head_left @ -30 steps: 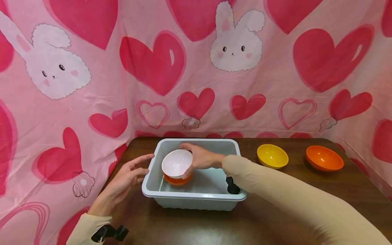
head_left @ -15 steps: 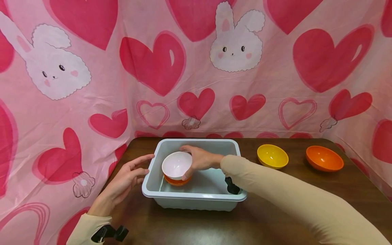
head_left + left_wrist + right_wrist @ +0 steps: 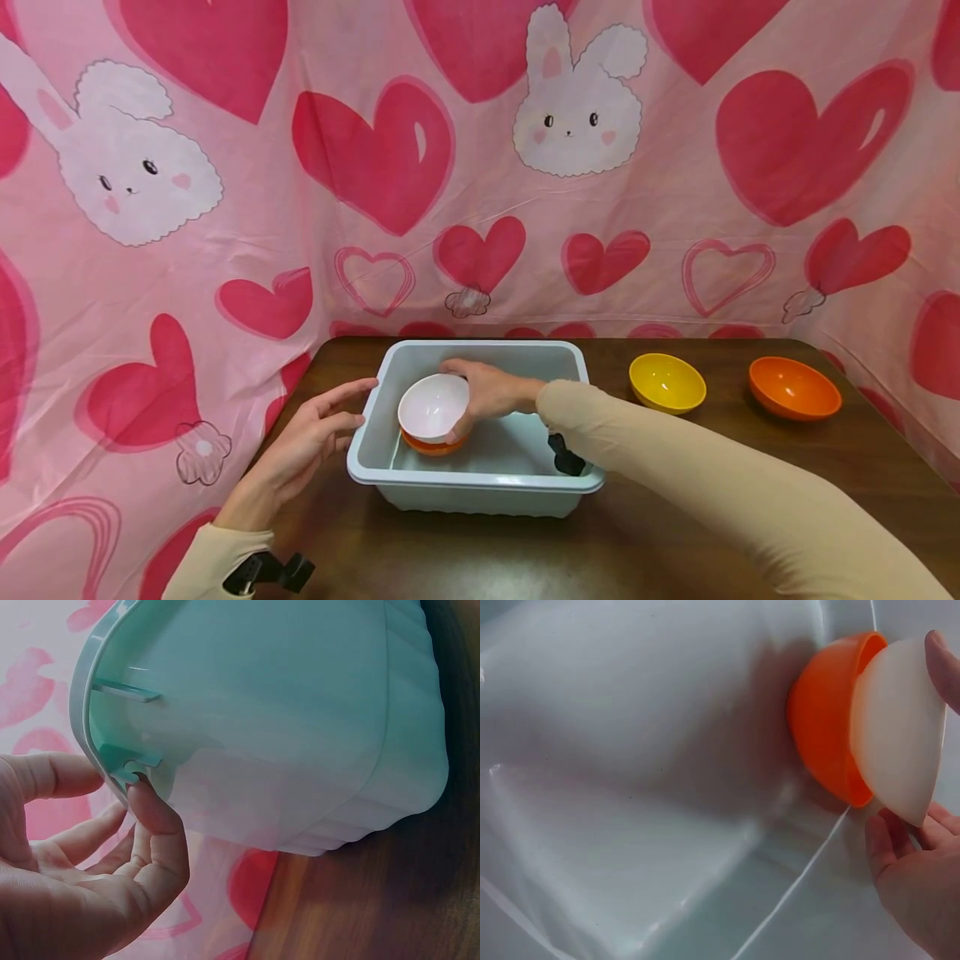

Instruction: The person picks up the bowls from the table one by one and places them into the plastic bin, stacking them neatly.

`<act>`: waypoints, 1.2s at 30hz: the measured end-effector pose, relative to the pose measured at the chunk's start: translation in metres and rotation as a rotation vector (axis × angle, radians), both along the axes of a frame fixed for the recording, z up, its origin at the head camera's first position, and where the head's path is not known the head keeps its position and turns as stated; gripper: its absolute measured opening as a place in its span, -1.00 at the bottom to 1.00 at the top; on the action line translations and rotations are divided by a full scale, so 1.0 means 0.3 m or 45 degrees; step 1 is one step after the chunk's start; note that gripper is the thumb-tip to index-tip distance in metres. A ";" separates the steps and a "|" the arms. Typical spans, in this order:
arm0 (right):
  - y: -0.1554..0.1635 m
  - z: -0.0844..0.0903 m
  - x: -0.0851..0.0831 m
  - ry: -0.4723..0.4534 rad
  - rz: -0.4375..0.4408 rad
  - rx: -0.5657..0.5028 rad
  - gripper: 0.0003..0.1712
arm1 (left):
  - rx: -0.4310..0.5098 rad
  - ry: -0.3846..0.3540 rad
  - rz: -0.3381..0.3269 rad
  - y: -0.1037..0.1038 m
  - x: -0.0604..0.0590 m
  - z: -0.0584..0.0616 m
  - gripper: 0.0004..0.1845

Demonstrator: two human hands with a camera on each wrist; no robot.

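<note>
A white bowl sits partly inside an orange bowl at the left end of a grey plastic basin. My right hand grips the white bowl at its right side, thumb and fingers spread along the rim. Seen from the right wrist, the white bowl overlaps the mouth of the orange bowl, with fingertips under its lower edge. My left hand is at the basin's left edge. In the left wrist view, that hand pinches the basin's rim between thumb and fingers.
On the brown table, a yellow bowl stands right of the basin, with another orange bowl farther right. A pink heart-patterned cloth hangs behind and at both sides. My right forearm crosses the basin's right rim.
The white bowl has come down slightly toward the orange bowl, my right hand lowering with it. My left hand keeps its place at the rim.
</note>
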State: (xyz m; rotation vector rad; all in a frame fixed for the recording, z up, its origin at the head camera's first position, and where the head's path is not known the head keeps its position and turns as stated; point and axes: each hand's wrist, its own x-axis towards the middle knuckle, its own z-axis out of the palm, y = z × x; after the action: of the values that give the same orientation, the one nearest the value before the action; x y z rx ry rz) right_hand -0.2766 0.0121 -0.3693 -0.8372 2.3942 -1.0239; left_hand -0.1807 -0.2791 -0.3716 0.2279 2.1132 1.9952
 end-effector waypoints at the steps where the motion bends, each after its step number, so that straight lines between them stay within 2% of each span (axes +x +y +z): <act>1: 0.000 0.000 0.001 -0.001 0.003 0.002 0.24 | 0.000 -0.001 0.001 0.000 -0.001 0.000 -0.34; 9: -0.001 -0.004 0.003 -0.042 0.017 0.015 0.23 | 0.007 -0.017 0.003 -0.001 -0.003 -0.003 -0.34; 21: -0.012 -0.021 -0.003 0.007 0.013 0.027 0.21 | 0.003 -0.012 -0.003 0.001 -0.003 0.001 -0.33; 36: -0.025 -0.029 0.015 0.061 0.010 0.127 0.18 | 0.022 -0.015 0.000 0.001 0.000 -0.002 -0.33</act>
State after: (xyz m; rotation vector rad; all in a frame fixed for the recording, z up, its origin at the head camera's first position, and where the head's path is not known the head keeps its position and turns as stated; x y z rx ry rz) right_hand -0.2721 0.0046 -0.3779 -0.8436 2.4576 -0.8830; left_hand -0.1807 -0.2788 -0.3721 0.2183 2.0893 2.0110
